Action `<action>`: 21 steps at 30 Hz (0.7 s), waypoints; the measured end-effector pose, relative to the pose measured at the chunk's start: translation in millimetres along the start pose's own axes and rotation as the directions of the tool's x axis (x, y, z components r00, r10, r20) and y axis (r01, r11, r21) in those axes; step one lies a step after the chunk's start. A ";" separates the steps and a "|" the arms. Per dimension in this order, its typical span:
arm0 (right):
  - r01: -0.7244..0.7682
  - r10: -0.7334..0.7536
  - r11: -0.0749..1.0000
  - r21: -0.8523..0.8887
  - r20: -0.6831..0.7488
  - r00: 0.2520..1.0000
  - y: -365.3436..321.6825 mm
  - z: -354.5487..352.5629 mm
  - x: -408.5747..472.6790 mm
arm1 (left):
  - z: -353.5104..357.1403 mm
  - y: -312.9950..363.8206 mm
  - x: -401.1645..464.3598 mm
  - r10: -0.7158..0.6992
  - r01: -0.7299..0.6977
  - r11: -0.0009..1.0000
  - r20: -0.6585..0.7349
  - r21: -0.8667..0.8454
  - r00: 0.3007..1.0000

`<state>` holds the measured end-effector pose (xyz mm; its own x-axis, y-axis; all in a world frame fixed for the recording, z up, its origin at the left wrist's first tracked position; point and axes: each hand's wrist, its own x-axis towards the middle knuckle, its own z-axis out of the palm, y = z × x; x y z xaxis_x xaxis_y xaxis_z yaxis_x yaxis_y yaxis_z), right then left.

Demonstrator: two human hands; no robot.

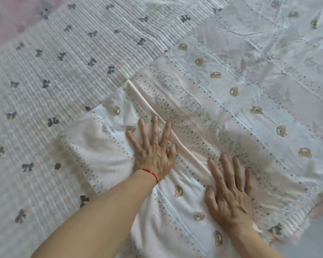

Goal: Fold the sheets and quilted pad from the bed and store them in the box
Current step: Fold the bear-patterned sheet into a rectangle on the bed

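A pale sheet (231,94) printed with small bears and dotted stripes lies spread over the right half of the view, with a folded-over flap near its lower left corner. Under it, a white ribbed quilted pad (60,67) with dark bow prints covers the left and top. My left hand (153,148), a red string at its wrist, presses flat with fingers spread on the folded flap. My right hand (229,190) lies flat beside it, fingers spread, on the same sheet. Neither hand grips any cloth. No box is in view.
A pink surface (9,13) shows beyond the pad at the top left corner. At the lower right, the edge of the bed (295,231) gives way to grey floor (317,243).
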<state>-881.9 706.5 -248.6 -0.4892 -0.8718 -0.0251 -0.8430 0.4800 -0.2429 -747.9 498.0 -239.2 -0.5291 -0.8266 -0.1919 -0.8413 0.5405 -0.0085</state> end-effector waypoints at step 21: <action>0.026 -0.021 0.999 -0.024 0.213 0.977 -0.1 2.6 -0.2 | -42.0 32.1 -100.1 -0.440 0.447 0.864 0.085 -0.231 0.894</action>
<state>-881.1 706.3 -251.2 -0.4126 -0.8824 -0.2263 -0.8607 0.4590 -0.2202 -726.6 591.6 -179.0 -0.0932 -0.9635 -0.2511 -0.9892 0.0610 0.1332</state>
